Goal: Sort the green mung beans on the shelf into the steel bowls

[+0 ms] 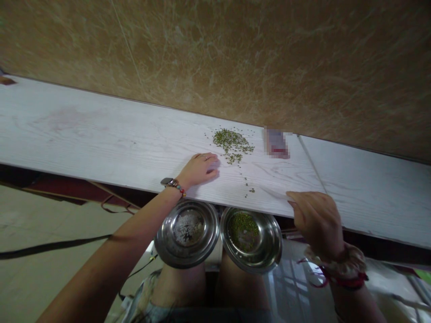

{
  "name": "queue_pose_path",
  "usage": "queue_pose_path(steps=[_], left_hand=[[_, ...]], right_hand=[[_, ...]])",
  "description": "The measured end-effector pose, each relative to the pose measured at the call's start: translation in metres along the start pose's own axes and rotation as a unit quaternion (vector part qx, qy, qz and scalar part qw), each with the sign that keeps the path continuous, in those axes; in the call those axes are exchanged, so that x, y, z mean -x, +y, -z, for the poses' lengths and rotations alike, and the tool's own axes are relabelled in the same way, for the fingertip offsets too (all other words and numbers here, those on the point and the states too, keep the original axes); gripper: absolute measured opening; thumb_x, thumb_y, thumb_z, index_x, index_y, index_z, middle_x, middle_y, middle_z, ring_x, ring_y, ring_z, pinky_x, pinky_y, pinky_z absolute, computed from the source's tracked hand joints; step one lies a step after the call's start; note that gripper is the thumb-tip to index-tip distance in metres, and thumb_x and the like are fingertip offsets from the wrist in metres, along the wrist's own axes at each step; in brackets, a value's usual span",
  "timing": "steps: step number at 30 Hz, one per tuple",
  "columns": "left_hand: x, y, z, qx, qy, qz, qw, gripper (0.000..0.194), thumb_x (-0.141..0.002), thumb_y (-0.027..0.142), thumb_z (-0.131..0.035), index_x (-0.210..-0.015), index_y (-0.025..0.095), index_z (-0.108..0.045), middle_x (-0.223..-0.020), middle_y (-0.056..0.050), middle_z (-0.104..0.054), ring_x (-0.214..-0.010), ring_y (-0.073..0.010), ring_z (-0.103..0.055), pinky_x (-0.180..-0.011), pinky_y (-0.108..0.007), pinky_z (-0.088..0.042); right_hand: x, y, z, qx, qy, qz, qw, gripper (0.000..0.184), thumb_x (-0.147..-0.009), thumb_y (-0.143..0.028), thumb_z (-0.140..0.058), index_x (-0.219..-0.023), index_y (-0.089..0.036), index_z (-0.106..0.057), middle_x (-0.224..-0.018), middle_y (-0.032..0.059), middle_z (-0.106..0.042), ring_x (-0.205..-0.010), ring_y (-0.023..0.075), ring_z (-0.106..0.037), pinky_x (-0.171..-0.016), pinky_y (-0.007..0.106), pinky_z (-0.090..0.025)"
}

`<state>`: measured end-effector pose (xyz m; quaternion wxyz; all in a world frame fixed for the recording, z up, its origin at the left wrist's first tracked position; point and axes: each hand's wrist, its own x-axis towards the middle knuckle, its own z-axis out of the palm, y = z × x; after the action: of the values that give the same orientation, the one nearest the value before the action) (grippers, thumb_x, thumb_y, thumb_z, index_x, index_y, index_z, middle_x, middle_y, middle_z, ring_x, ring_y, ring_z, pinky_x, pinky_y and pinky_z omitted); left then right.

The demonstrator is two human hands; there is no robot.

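Green beans (231,142) | tiny, roundish | loosely heaped, edges scattered | white tabletop (151,134)

I see green beans (232,140) on a white tabletop (141,134) streaked with grey wood grain and faintly pink in one patch. One bowl (161,242) is silver with white grains (188,226) inside; the other bowl (272,235), silver too, shows me more green. The wall panel (218,58) reads brown with paler marbled veining. I also make out a whitish strip (276,194), a cream scrunchie (350,261), a red cord (352,282) and a black watch face (166,181).
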<state>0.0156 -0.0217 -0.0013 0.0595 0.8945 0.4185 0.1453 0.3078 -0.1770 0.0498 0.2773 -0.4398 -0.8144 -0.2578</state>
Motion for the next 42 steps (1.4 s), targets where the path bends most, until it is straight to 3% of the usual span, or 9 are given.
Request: queue_pose_path(steps=[13, 27, 35, 42], left_hand=[[-0.001, 0.002, 0.001, 0.000, -0.001, 0.004, 1.000, 0.040, -0.088, 0.034, -0.047, -0.123, 0.019, -0.059, -0.137, -0.009, -0.058, -0.126, -0.0248, -0.052, -0.109, -0.043, -0.039], [-0.001, 0.001, -0.001, 0.001, 0.006, -0.001, 1.000, 0.038, -0.088, 0.034, -0.048, -0.122, 0.022, -0.059, -0.137, -0.008, -0.059, -0.126, -0.0248, -0.053, -0.108, -0.043, -0.040], [0.000, 0.002, 0.000, 0.002, 0.007, 0.002, 1.000, 0.038, -0.088, 0.033, -0.048, -0.122, 0.021, -0.060, -0.137, -0.009, -0.059, -0.126, -0.0248, -0.053, -0.108, -0.044, -0.040], [-0.001, 0.001, 0.000, 0.003, 0.007, 0.000, 1.000, 0.038, -0.087, 0.033, -0.049, -0.121, 0.023, -0.060, -0.136, -0.007, -0.059, -0.126, -0.0248, -0.053, -0.108, -0.043, -0.040]], right_hand=[[-0.008, -0.014, -0.003, -0.048, -0.026, 0.025, 0.998, 0.033, -0.080, 0.003, -0.046, -0.100, -0.019, -0.061, -0.083, 0.0031, -0.072, -0.079, 0.0164, -0.063, -0.082, 0.033, -0.044], [-0.011, -0.013, -0.009, -0.037, -0.016, -0.003, 0.999, 0.031, -0.085, -0.004, -0.048, -0.105, -0.020, -0.064, -0.082, 0.0032, -0.073, -0.077, 0.0176, -0.064, -0.079, 0.035, -0.044], [-0.015, -0.007, -0.015, 0.008, -0.001, 0.005, 1.000, 0.020, -0.088, -0.007, -0.051, -0.096, -0.018, -0.065, -0.078, 0.0036, -0.072, -0.073, 0.0171, -0.063, -0.075, 0.033, -0.044], [-0.011, -0.013, -0.014, -0.041, -0.015, -0.009, 0.999, 0.030, -0.086, -0.005, -0.049, -0.106, -0.018, -0.067, -0.083, 0.0049, -0.073, -0.079, 0.0185, -0.064, -0.079, 0.035, -0.044]])
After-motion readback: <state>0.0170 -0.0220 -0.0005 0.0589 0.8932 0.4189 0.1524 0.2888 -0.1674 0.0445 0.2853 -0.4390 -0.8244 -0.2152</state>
